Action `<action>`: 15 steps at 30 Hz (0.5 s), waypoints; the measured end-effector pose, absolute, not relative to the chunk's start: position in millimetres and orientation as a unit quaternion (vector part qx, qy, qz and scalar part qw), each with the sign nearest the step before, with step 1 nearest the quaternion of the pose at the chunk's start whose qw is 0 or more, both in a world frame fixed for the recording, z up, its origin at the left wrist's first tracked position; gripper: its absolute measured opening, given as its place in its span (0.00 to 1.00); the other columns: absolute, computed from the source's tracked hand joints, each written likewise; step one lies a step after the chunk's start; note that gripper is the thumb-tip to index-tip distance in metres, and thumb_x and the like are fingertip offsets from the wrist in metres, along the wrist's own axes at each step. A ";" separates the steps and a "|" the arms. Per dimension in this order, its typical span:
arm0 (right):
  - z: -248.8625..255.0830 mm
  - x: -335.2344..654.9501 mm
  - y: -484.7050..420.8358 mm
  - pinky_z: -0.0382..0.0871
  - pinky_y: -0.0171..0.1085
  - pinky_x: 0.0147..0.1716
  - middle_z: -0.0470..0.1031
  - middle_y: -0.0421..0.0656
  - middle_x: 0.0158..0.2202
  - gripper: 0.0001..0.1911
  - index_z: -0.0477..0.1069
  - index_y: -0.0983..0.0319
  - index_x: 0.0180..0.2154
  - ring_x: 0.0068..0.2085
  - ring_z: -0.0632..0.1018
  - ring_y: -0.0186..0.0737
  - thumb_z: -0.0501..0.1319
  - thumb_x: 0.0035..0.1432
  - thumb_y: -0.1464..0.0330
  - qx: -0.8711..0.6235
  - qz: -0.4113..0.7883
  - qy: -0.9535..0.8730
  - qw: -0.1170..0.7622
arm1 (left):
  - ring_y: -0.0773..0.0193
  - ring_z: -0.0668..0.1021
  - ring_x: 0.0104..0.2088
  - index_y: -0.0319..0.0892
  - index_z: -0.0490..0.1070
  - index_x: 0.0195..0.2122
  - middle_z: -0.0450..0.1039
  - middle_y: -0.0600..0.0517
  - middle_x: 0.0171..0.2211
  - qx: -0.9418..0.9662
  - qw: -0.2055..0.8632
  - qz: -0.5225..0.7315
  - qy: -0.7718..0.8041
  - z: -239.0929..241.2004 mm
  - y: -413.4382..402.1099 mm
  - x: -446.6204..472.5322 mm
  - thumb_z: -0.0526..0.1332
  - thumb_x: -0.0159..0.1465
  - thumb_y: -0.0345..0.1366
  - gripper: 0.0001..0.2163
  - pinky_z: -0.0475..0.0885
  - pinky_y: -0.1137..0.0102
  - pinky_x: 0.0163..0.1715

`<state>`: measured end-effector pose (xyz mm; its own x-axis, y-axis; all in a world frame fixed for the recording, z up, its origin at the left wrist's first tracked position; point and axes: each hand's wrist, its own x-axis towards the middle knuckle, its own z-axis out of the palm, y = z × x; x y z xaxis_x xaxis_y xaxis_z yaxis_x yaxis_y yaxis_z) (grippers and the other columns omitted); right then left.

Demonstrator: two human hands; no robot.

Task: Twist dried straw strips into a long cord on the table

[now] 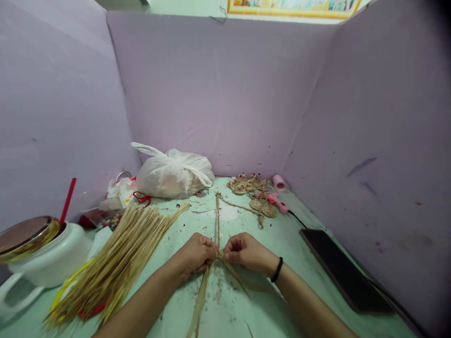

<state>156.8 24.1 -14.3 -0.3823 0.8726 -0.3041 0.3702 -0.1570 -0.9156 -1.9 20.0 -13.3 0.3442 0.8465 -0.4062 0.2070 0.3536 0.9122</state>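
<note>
My left hand (199,253) and my right hand (244,252) meet at the middle of the table, both with fingers pinched on the near end of a thin braided straw cord (218,220). The cord runs straight away from me, then bends off to the right at its far end. Loose flat straw strands (201,300) fan out toward me below my fingers, some to the left and some to the right. To the left of my left hand lies a bundle of dry straw strips (123,253). The exact crossing of strands is hidden by my fingertips.
Coiled straw pieces (248,184) and a pink glue gun (276,199) lie at the back right, near a pink roll (279,182). A phone (345,270) rests at right. A white plastic bag (174,173) stands at back; a white pot (52,256) is at left. Purple panels (225,94) enclose the table.
</note>
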 end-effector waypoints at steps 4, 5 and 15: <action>-17.3 153.0 24.6 0.54 0.26 0.12 0.62 0.32 0.12 0.03 0.64 0.64 0.21 0.13 0.61 0.24 0.58 0.38 0.76 -0.525 0.567 -0.591 0.233 | 0.78 0.53 0.07 0.37 0.64 0.15 0.54 0.60 0.08 0.516 0.642 0.247 0.510 -13.7 19.9 -2.7 0.55 0.41 0.32 0.03 0.43 0.77 0.08; -17.1 152.5 24.4 0.55 0.26 0.13 0.63 0.32 0.12 0.04 0.64 0.64 0.22 0.13 0.62 0.24 0.58 0.38 0.76 -0.530 0.570 -0.582 0.237 | 0.78 0.53 0.07 0.37 0.63 0.15 0.54 0.60 0.08 0.517 0.642 0.248 0.509 -13.6 19.9 -2.8 0.55 0.41 0.32 0.03 0.43 0.77 0.08; -18.2 152.2 22.3 0.58 0.26 0.14 0.64 0.36 0.13 0.06 0.70 0.67 0.21 0.15 0.64 0.26 0.58 0.42 0.70 -0.548 0.522 -0.614 0.225 | 0.77 0.53 0.07 0.38 0.63 0.15 0.54 0.60 0.08 0.514 0.640 0.253 0.511 -15.5 22.1 -1.9 0.53 0.40 0.29 0.02 0.43 0.77 0.08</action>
<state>152.2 22.3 -18.2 -0.2990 0.9074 -0.2952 0.4384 -0.1441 -0.8871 -1.9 22.1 -15.5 0.3496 0.8497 -0.3947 0.2024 0.3429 0.9173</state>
